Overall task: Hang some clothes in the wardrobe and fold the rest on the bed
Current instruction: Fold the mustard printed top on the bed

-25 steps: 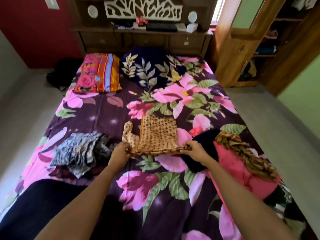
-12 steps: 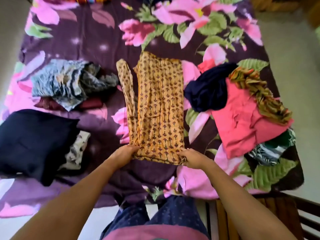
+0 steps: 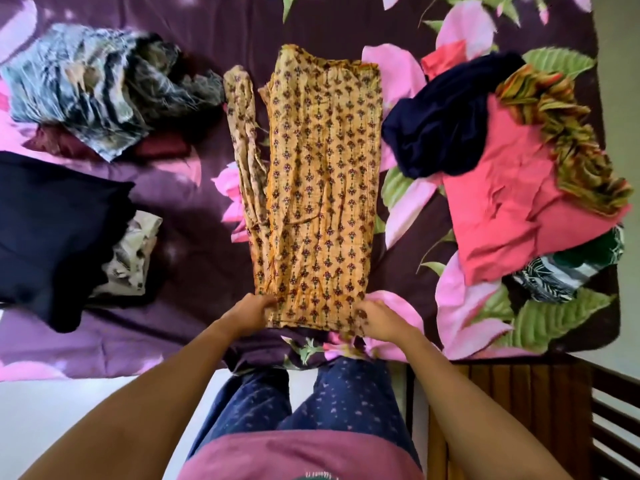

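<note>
So we're looking straight down at the bed point(image 3: 214, 36) with its purple sheet and big pink flowers. The orange printed garment point(image 3: 322, 188) lies flat in the middle of the frame, folded into a long narrow strip running from upper centre down to lower centre. One sleeve sticks out along its left edge.

Our left hand point(image 3: 247, 311) pinches the bottom left corner of the hem and our right hand point(image 3: 379, 318) pinches the bottom right corner. The two hands sit apart, one at each end of that bottom edge, fingers curled onto the fabric.

Upper left of the frame has a crumpled grey streaky garment point(image 3: 86, 84) on top of a maroon cloth point(image 3: 162, 147). Below that, at the left edge, there's a folded navy piece point(image 3: 52, 230) with a cream printed cloth point(image 3: 133, 251) tucked just beside it.

On the right is the messy pile: a dark navy garment point(image 3: 443, 129) just beside the orange one, a coral pink garment point(image 3: 512, 209) under it, a green and orange striped scarf point(image 3: 575, 133) draped over the top right, and a black and white leaf print cloth point(image 3: 554, 275) poking out at the bottom. The wooden bed frame point(image 3: 519, 410) shows at lower right.
</note>
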Demonstrator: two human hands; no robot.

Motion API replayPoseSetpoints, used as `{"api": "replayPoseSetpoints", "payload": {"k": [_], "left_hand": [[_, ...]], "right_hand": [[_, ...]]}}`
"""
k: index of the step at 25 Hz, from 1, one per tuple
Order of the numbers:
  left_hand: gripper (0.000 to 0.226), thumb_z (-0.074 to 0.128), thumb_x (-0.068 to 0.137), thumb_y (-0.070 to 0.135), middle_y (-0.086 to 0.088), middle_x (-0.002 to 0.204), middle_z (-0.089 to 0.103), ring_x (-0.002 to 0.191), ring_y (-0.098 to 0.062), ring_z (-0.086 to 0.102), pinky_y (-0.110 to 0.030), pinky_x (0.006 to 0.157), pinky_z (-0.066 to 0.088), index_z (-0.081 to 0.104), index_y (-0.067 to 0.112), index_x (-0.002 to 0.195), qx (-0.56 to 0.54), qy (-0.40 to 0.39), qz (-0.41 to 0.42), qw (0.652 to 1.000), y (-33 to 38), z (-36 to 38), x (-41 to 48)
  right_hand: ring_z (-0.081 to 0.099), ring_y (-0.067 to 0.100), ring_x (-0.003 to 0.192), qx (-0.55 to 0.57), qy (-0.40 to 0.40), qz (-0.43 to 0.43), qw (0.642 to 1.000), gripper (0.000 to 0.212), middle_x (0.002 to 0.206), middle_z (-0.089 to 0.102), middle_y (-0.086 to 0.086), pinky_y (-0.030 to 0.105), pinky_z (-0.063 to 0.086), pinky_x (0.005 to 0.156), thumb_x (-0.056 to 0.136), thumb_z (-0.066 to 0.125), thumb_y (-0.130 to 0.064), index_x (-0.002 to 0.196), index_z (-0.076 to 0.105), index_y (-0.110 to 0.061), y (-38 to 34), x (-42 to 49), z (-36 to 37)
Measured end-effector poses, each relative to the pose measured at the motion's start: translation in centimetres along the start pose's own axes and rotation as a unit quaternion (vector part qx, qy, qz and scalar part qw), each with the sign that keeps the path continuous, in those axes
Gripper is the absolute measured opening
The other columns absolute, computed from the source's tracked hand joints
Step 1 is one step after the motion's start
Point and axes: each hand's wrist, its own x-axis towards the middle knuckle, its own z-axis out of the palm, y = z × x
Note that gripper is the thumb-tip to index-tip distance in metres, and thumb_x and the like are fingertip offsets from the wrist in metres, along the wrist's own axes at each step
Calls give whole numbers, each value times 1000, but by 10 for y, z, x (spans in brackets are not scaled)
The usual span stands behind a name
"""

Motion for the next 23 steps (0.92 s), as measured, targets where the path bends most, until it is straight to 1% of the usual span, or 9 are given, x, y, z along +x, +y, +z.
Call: {"api": "replayPoseSetpoints", "payload": {"k": [3,5,7,10,13,15,18,20,23], "left_hand": [[26,56,86,4,-16,109,67,104,-31,61,-30,86,43,62,2,111,-98,96,-63,989,6,-21,12],[19,60,86,8,-14,105,68,101,-29,62,-27,82,42,66,2,104,-157,148,-105,971,8,-43,26],[17,63,85,9,-12,103,68,101,-27,62,-23,78,39,67,3,100,-204,178,-131,954,6,-66,44],[17,62,85,9,-12,99,67,99,-26,62,-25,82,43,68,3,100,-269,222,-159,924,1,-102,73],[22,61,85,10,-12,105,66,104,-29,61,-30,89,45,65,2,105,-334,273,-203,879,-8,-133,103],[32,60,86,11,-11,116,64,113,-28,56,-28,91,40,61,2,116,-355,288,-247,855,-17,-153,122],[39,55,89,14,-12,126,60,120,-27,52,-26,94,36,54,3,127,-381,279,-274,838,-25,-173,147],[37,57,90,20,-12,122,62,114,-27,56,-27,93,40,55,6,124,-404,271,-269,831,-24,-179,159],[37,67,85,24,-14,109,65,99,-28,64,-41,88,52,55,7,115,-528,248,-253,772,-26,-181,179]], "right_hand": [[56,22,76,73,68,29,995,19,95,64,15,28,41,64,87,49,3,99,63,-1,-23,16,-25],[57,21,81,112,110,26,987,15,102,65,14,27,44,71,91,51,-3,99,63,-2,-49,33,-49],[57,19,83,118,124,23,985,14,92,62,4,33,47,79,94,52,-11,101,63,-6,-79,54,-75],[47,9,62,113,133,13,985,17,91,55,-3,20,34,51,96,50,-13,108,61,-7,-116,96,-111],[52,12,69,135,164,3,977,18,95,60,2,19,39,54,95,53,-14,109,62,-9,-140,136,-137],[54,15,77,139,178,4,974,16,97,62,3,24,46,63,94,54,-16,107,62,-10,-151,160,-149],[46,5,63,137,193,9,971,14,98,61,3,17,33,51,94,54,-13,105,62,-11,-155,187,-157],[40,2,59,130,189,19,973,15,101,60,3,13,27,48,94,53,-12,106,62,-12,-151,195,-155],[50,8,69,103,196,20,975,20,109,61,6,17,44,57,93,56,-9,112,62,-11,-147,202,-150]]}}
